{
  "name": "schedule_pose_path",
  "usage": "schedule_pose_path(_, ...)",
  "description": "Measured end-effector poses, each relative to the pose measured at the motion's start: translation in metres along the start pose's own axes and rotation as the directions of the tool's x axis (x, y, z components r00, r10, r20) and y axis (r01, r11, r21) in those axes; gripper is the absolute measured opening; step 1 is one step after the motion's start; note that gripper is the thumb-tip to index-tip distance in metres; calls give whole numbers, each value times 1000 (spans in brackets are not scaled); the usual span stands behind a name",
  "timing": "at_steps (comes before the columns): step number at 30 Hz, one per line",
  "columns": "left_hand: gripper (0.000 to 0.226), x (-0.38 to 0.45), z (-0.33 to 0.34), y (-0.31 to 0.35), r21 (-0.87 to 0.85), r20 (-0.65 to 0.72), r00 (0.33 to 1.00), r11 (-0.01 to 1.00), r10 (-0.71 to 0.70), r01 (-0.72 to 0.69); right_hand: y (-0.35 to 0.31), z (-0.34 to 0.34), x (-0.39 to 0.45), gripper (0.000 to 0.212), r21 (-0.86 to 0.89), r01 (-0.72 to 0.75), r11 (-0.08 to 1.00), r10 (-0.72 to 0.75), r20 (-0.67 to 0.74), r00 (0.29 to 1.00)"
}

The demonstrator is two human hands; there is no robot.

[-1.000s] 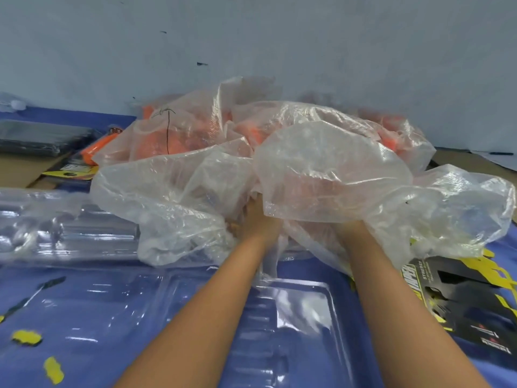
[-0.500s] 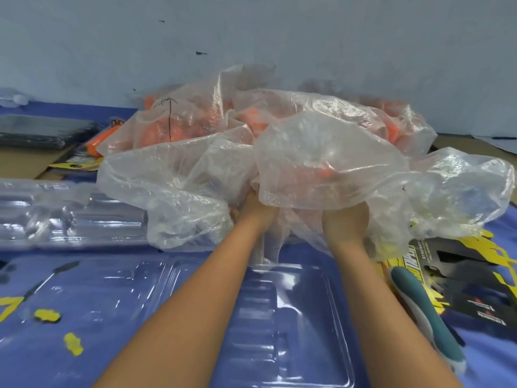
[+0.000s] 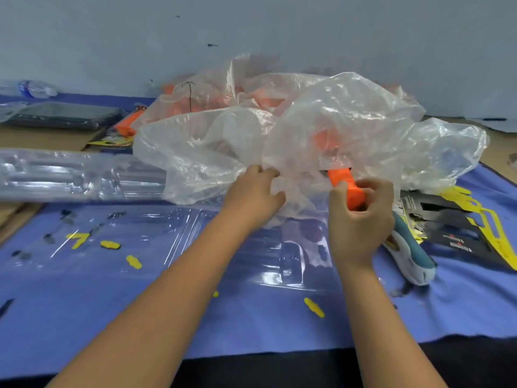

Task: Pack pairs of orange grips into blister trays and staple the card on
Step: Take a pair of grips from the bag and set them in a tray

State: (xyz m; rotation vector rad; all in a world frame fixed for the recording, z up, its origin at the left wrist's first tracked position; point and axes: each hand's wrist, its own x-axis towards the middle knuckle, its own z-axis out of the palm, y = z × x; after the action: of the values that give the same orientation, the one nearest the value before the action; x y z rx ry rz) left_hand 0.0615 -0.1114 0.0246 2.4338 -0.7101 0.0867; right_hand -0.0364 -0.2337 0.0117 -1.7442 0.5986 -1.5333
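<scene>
A big crumpled clear plastic bag [image 3: 349,127] full of orange grips lies at the back of the blue cloth. My right hand [image 3: 361,217] grips one orange grip [image 3: 345,182] that pokes out from under the bag's edge. My left hand [image 3: 257,193] pinches the bag's lower fold just left of it. A clear blister tray [image 3: 173,236] lies flat on the cloth under my forearms. Black and yellow cards [image 3: 458,222] lie to the right, with a teal and white stapler [image 3: 414,256] beside them.
A stack of clear blister trays [image 3: 70,175] lies at the left. Another orange grip [image 3: 127,126] and a dark tray stack [image 3: 64,114] sit behind it. Small yellow scraps [image 3: 110,244] dot the cloth. A grey wall [image 3: 251,29] closes the back.
Both hands have come out from under the bag toward me. My right hand now holds an orange grip drawn out of it; the left still holds the plastic.
</scene>
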Motion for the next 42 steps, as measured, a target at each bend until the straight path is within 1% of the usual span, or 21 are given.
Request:
schedule_pose_path(2, 56, -32, -14, -6, 112, 6, 999, 993, 40, -41, -1, -4, -2, 10, 121, -76, 990, 84, -66, 994)
schedule_pose_path(4, 71, -66, -26, -13, 297, 95, 995, 953, 39, -65, 1, -9, 2, 6, 245, -134, 960, 183, -189, 965)
schedule_pose_path(7, 95, -108, -31, -28, 423, 385, 915, 904, -119, -60, 5, -20, 14, 10, 440, -271, 856, 414, -269, 870)
schedule_pose_path(9, 98, -114, -23, -38, 493, 431, 881, 869, -198, -45, 7, -25, 18, 14, 519, -315, 795, 490, -241, 838)
schedule_pose_path(11, 95, -103, -9, -44, 532, 350, 915, 847, -201, -18, 2, -26, 16, 15, 499, -299, 814, 445, -202, 873)
schedule_pose_path(13, 90, -86, 7, -47, 533, 226, 956, 845, -187, 40, -10, -19, 7, 12, 455, -240, 858, 335, -141, 931)
schedule_pose_path(16, 88, -67, 28, -46, 458, 103, 973, 878, -209, 140, -27, -4, -15, 11, 439, -166, 883, 172, 26, 985)
schedule_pose_path(18, 92, -59, 36, -45, 399, 96, 973, 903, -211, 157, -31, 8, -32, 12, 391, -191, 900, 114, 212, 971)
schedule_pose_path(20, 91, -56, 35, -47, 322, 93, 984, 940, -154, 116, -24, 15, -47, 14, 322, -173, 931, 40, 380, 924)
schedule_pose_path(21, 83, -56, 33, -48, 196, 51, 994, 977, -97, 85, -17, 17, -54, 16, 304, -147, 941, -4, 445, 895)
schedule_pose_path(22, 71, -59, 28, -48, -46, -16, 999, 998, -40, 39, -12, 18, -59, 17, 288, -108, 951, -52, 496, 867)
schedule_pose_path(23, 55, -63, 23, -48, -361, -100, 995, 932, -9, -28, -7, 19, -64, 20, 271, -55, 961, -102, 533, 840)
schedule_pose_path(24, 37, -68, 19, -46, -622, -181, 983, 777, -19, -99, -3, 19, -69, 23, 254, 2, 967, -150, 565, 812)
schedule_pose_path(25, 25, -72, 16, -44, -761, -220, 973, 636, -68, -128, -1, 19, -73, 24, 240, 53, 969, -189, 592, 783)
schedule_pose_path(26, 20, -75, 14, -41, -821, -228, 966, 556, -118, -126, 0, 20, -76, 23, 226, 93, 970, -217, 623, 752)
schedule_pose_path(28, 19, -74, 17, -36, -843, -266, 951, 517, -158, -150, 0, 21, -81, 15, 180, 176, 968, -252, 686, 683)
schedule_pose_path(30, 23, -75, 18, -31, -798, -371, 914, 559, -161, -225, 1, 21, -82, 12, 164, 261, 951, -299, 699, 649)
schedule_pose_path(33, 25, -75, 17, -34, -673, -523, 846, 662, -108, -331, 0, 18, -80, 32, 189, 256, 948, -317, 625, 713)
schedule_pose_path(36, 32, -73, 16, -42, -574, -572, 818, 738, -53, -354, -2, 13, -74, 50, 238, 238, 942, -327, 481, 813)
schedule_pose_path(39, 35, -72, 17, -44, -463, -565, 824, 810, 44, -360, -6, 9, -68, 59, 285, 294, 912, -392, 395, 831)
schedule_pose_path(42, 38, -72, 17, -46, -333, -533, 834, 870, 145, -364, -8, 9, -66, 49, 263, 372, 890, -449, 371, 813)
